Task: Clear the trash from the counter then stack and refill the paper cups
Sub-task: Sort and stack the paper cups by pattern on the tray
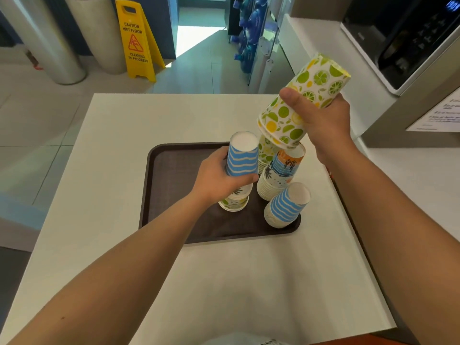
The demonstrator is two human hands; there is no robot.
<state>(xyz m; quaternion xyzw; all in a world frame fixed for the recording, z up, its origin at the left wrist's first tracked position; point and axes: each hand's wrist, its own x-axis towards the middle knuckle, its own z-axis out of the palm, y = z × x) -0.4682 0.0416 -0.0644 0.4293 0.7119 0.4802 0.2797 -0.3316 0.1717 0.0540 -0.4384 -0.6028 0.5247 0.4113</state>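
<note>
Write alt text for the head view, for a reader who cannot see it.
A person's right hand holds a tilted lime-and-lemon print paper cup stack above upside-down paper cup stacks on a dark brown plastic tray, while the left hand grips a blue-and-white striped paper cup. The tray sits on a white counter.

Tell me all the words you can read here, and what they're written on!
"CAUTION WET FLOOR" and "CLEANING IN PROGRESS": on the yellow floor sign.
Blue lit digits on the black machine: too blurred to read.
Printed lines on the paper notice: too small to read.
The paper cups show patterns only, no words.
</note>
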